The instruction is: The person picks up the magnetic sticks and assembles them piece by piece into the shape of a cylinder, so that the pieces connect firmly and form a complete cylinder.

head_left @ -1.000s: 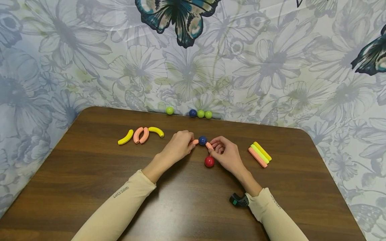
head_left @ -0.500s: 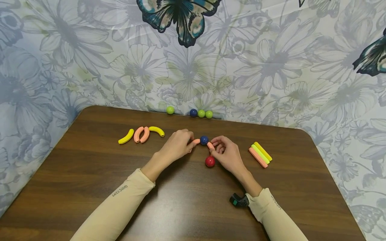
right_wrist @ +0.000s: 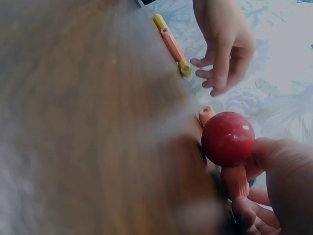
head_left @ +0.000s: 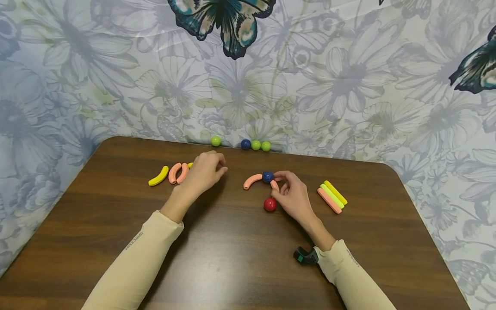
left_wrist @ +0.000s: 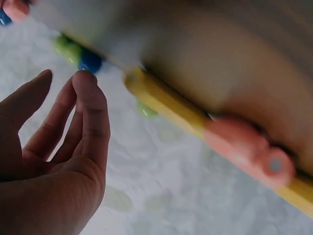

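My right hand (head_left: 293,193) pinches a short curved pink rod (head_left: 274,185) between thumb and fingers. This rod joins a blue ball (head_left: 268,177) to a red ball (head_left: 270,204), which looks large in the right wrist view. From the blue ball's other side a second curved pink rod (head_left: 252,180) reaches left, its far end free. My left hand (head_left: 205,170) hovers apart from it, near the loose curved rods, with nothing in its fingers; in the left wrist view thumb and fingertips are separated. It partly covers a curved yellow rod (head_left: 190,164).
Left on the table (head_left: 232,258) lie another curved yellow rod (head_left: 159,176) and two curved pink rods (head_left: 174,173). Straight rods (head_left: 333,194) in pink, lime and yellow lie side by side at right. Along the back edge sit a blue ball (head_left: 246,144) and green balls (head_left: 215,141), by the patterned wall.
My left hand has let go of the left pink rod and moved left, toward the loose curved rods. My right hand stays at its rod; the joined piece has shifted slightly.
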{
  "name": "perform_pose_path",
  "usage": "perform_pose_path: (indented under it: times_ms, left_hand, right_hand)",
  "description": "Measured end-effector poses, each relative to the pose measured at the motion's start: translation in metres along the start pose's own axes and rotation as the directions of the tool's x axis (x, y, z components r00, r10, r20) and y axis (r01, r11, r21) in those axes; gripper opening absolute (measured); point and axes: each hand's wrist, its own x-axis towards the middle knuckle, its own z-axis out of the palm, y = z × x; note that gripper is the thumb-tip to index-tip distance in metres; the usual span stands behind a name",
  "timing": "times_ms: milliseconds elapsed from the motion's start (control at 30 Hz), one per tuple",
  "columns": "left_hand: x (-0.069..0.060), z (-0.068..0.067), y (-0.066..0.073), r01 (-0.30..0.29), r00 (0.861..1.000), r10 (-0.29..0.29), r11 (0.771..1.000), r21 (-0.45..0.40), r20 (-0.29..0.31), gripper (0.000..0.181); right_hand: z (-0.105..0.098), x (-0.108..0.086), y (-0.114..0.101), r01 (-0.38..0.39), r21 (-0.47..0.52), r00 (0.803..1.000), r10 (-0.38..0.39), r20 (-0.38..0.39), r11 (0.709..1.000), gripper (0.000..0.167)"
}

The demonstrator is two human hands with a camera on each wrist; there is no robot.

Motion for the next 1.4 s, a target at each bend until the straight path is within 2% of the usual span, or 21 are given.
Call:
perform_pose_path:
  times_ms: [133,267,433,600,900,1100,1233,1400]
  left_hand:
    - [-0.002,-0.017,-0.017,0.03,0.999,-0.029,0.999,0.021,-0.014,0.009]
    - [-0.005,-0.025,-0.031,0.064,0.997,-0.065,0.996,0.059,0.028,0.02]
    - [-0.006,-0.023,-0.041,0.069,0.993,-0.077,0.993,0.096,0.085,0.028]
    - [-0.005,-0.017,-0.045,0.068,0.992,-0.079,0.991,0.113,0.093,0.026]
    - [-0.003,-0.013,-0.046,0.055,0.996,-0.062,0.992,0.109,0.063,0.026]
    - [0.0,-0.006,-0.038,-0.046,0.998,0.042,0.996,0.077,0.054,0.02]
    - [0.0,-0.002,-0.029,-0.076,0.993,0.073,0.997,0.03,0.092,0.02]
    - [0.001,0.001,-0.02,-0.069,0.984,0.071,0.997,-0.019,0.164,0.021]
  right_hand:
    - [-0.001,0.001,0.001,-0.032,-0.021,0.999,0.031,-0.014,0.999,0.046]
    - [-0.002,0.001,0.002,-0.058,-0.033,0.998,0.057,-0.019,0.998,0.049]
    - [-0.001,0.001,0.001,-0.067,-0.045,0.998,0.066,-0.022,0.997,0.048]
    - [-0.001,0.001,0.001,-0.064,-0.05,0.998,0.063,-0.021,0.997,0.047]
    - [-0.001,0.001,0.0,-0.043,-0.062,0.998,0.041,-0.04,0.997,0.046]
    - [-0.001,0.0,0.001,-0.043,-0.063,0.998,0.04,-0.048,0.997,0.047]
    - [-0.002,0.001,0.001,-0.05,-0.059,0.998,0.047,-0.047,0.997,0.047]
    - [-0.002,0.002,0.001,-0.046,-0.056,0.998,0.043,-0.046,0.997,0.047]
